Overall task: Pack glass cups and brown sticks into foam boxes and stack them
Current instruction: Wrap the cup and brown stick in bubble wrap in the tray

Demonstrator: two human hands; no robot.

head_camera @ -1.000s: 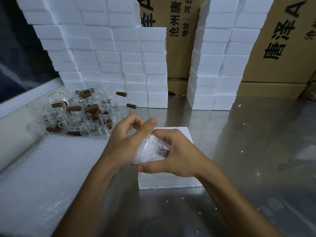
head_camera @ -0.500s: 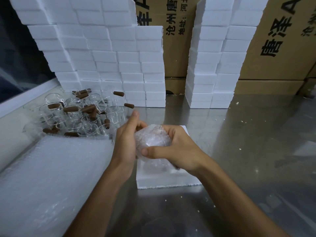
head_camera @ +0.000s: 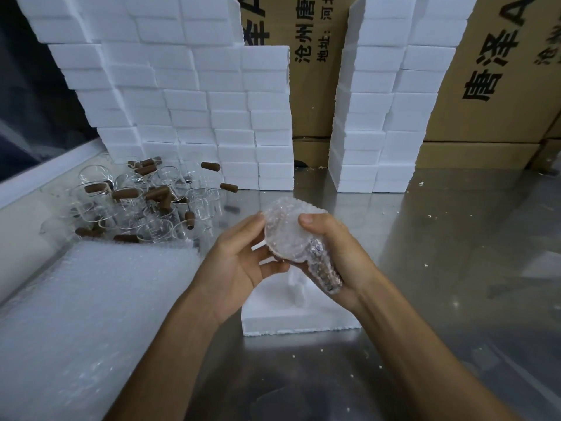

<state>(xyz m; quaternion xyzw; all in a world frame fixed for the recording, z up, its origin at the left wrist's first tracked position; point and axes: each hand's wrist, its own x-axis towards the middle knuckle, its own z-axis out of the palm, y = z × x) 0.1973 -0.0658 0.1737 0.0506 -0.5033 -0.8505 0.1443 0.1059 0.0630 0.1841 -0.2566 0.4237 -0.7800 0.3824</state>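
Observation:
A bubble-wrapped bundle [head_camera: 288, 235] with a glass cup and a brown stick inside it is held above a white foam box [head_camera: 273, 317] on the steel table. My right hand [head_camera: 340, 256] grips the bundle from the right and below. My left hand [head_camera: 239, 256] touches its left side with thumb and fingertips. A pile of loose glass cups [head_camera: 170, 205] and brown sticks [head_camera: 124, 194] lies at the left rear.
A stack of bubble-wrap sheets [head_camera: 85, 314] lies at the near left. Two walls of stacked white foam boxes, a wide wall [head_camera: 197, 110] and a narrower wall [head_camera: 382, 117], stand at the back, with cardboard cartons [head_camera: 501, 86] behind. Foam crumbs dot the steel table [head_camera: 455, 238].
Both hands have lifted and turned the wrapped bundle, which now shows its round end and the wrapped brown stick below. The left hand has closed its fingers onto the bundle's left side.

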